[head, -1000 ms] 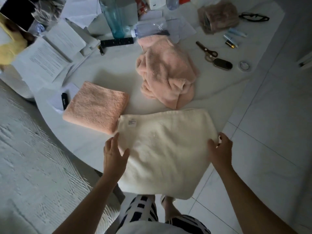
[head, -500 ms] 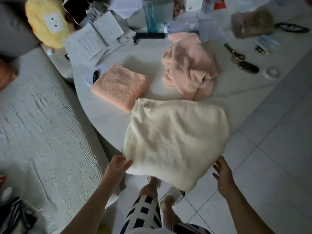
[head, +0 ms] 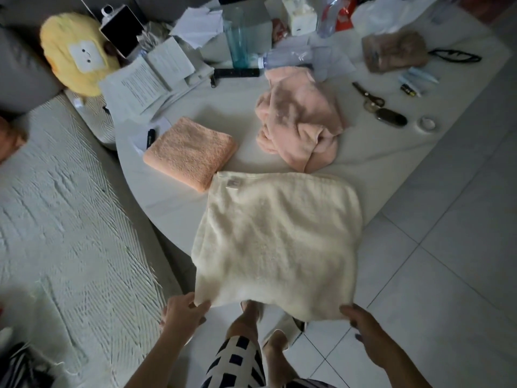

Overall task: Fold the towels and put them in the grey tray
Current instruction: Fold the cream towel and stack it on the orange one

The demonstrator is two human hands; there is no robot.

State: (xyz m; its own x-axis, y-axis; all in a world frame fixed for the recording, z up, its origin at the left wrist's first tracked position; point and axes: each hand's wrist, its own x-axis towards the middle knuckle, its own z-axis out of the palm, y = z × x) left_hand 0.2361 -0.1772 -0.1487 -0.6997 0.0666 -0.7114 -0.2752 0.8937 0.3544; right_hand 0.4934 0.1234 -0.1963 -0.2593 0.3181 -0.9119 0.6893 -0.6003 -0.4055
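The cream towel (head: 277, 242) lies over the near edge of the table (head: 167, 208), its lower part hanging off toward the person. The left hand (head: 183, 313) pinches the near left corner; the right hand (head: 363, 327) holds the near right corner. Earlier both hands were higher, at the towel's sides.

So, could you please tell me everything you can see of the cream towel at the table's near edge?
The cream terry towel is fluffy and folded into a rough square, with a small label near its far left corner. Its far part lies on the white table; its near part overhangs the edge. The left hand and right hand hold its near corners. It touches the folded orange towel.
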